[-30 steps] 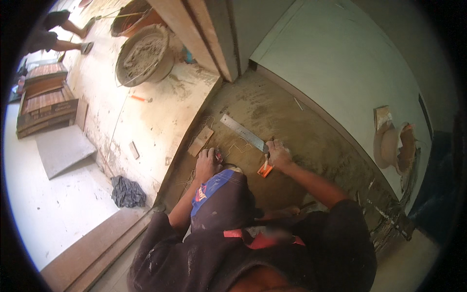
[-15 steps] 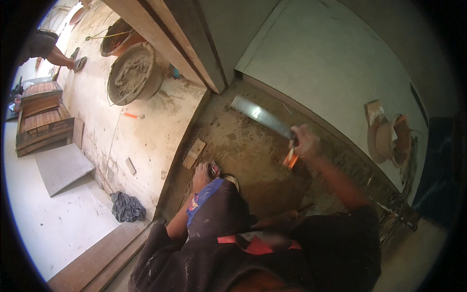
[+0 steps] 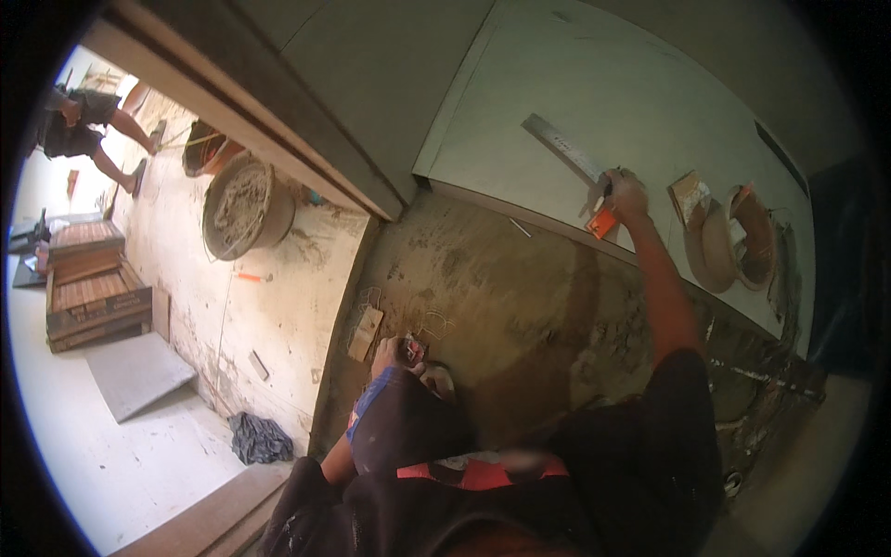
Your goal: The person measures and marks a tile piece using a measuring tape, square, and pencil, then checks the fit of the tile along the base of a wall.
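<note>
My right hand (image 3: 627,197) is closed around a try square with a metal blade (image 3: 561,146) and an orange stock (image 3: 601,223). It is over the pale slab (image 3: 520,102) at the right, the blade pointing far left. Low at the left, my left hand (image 3: 388,357) is curled on a small red and dark object (image 3: 412,350), its kind unclear, beside my knee. A short wooden block (image 3: 366,332) and bits of thin wire (image 3: 432,321) lie nearby on the damp, cement-coloured floor (image 3: 483,288).
Beyond the door frame (image 3: 251,121) stand a bucket of mortar (image 3: 243,206) and another bucket (image 3: 206,148). Stacked tile boxes (image 3: 97,288), a loose tile (image 3: 139,376) and a black plastic bag (image 3: 260,438) lie left. A person (image 3: 88,125) stands far left. A hat (image 3: 733,241) rests on the slab.
My right hand has carried the try square farther away and to the right, from above the floor to over the pale slab. My left hand has stayed low beside my knee.
</note>
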